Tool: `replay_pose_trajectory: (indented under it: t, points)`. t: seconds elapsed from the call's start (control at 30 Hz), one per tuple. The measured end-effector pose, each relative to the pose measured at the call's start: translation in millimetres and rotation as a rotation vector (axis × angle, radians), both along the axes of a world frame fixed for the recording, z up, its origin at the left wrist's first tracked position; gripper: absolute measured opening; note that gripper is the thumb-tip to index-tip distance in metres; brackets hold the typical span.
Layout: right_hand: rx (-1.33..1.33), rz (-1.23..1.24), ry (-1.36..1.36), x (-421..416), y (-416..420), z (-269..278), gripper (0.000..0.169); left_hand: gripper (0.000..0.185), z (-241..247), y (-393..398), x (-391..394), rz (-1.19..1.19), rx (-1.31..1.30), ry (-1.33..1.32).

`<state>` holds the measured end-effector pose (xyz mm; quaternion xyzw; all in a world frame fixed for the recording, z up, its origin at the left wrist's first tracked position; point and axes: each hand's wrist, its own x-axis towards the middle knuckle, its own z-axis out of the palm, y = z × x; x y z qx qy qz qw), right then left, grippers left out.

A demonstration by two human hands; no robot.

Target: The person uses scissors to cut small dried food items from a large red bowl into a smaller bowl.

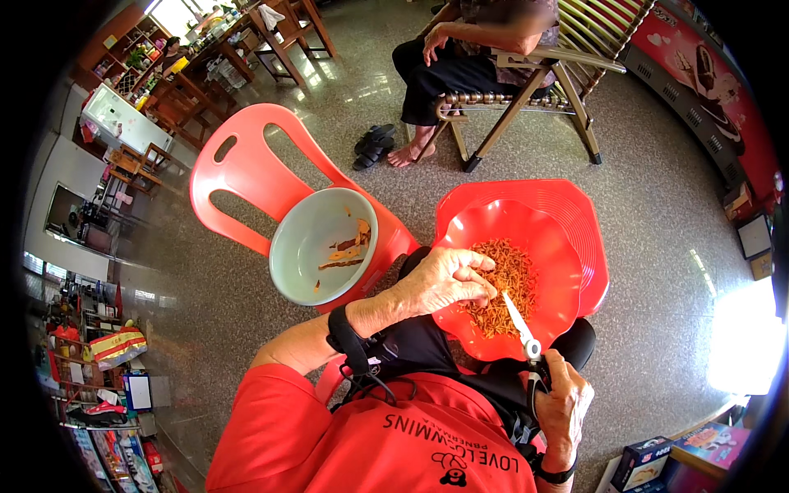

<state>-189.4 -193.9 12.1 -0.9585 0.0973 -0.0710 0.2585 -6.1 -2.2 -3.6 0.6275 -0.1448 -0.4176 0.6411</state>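
Observation:
My right hand point(564, 394) grips the black handles of a pair of scissors point(523, 325). Their pale blades point up and left, and the tip lies close to the fingertips of my left hand point(447, 282). That hand hovers over a red scalloped basin point(558, 271) with its thumb and fingers bent together; whether a small piece is pinched between them is hard to tell. Many thin orange-brown dried strips point(508, 262) cover the basin's bottom. To the left, a pale round bowl point(296, 259) contains several larger orange and brown dried pieces point(354, 243).
The pale bowl rests on a pink-red plastic chair point(246, 166). Beneath the basin is another red plastic piece point(588, 234). Ahead, a person point(456, 68) sits in a folding chair point(570, 92) beside dark sandals point(374, 146). Boxes point(644, 462) stand at lower right.

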Motion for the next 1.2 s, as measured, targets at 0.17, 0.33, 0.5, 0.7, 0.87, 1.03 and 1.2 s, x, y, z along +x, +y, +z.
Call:
replay_pose_trajectory:
  t: [0.17,0.33,0.5,0.7,0.87,1.03,1.2]
  points:
    - [-0.050,-0.051,-0.007,-2.2,-6.6,-0.3,0.045,0.031,-10.1,0.2,5.7,0.014,-0.063,-0.126]
    - [-0.127,-0.035,-0.050,-1.9,-10.6,-0.2,0.043,0.020,-10.4,-5.6,4.2,-0.017,0.065,-0.329]
    - [-0.166,-0.013,-0.022,1.6,-10.4,3.9,0.042,0.016,-7.8,-7.7,11.8,-0.057,0.189,-0.506]
    - [-0.283,0.094,-0.087,1.3,-9.7,3.0,0.041,0.018,-1.0,-17.2,2.9,-0.161,0.074,-0.475]
    - [-0.277,0.043,-0.109,4.4,-10.7,5.7,0.043,0.015,-1.4,-13.2,2.3,-0.111,0.138,-0.485]
    - [-0.230,-0.148,-0.090,-5.0,-18.6,3.4,0.049,0.037,-20.6,-9.2,2.8,0.032,0.031,-0.521]
    - [-0.172,-0.135,-0.110,-2.5,-18.2,10.2,0.048,0.027,-17.6,-18.1,8.6,-0.098,0.119,-0.387]
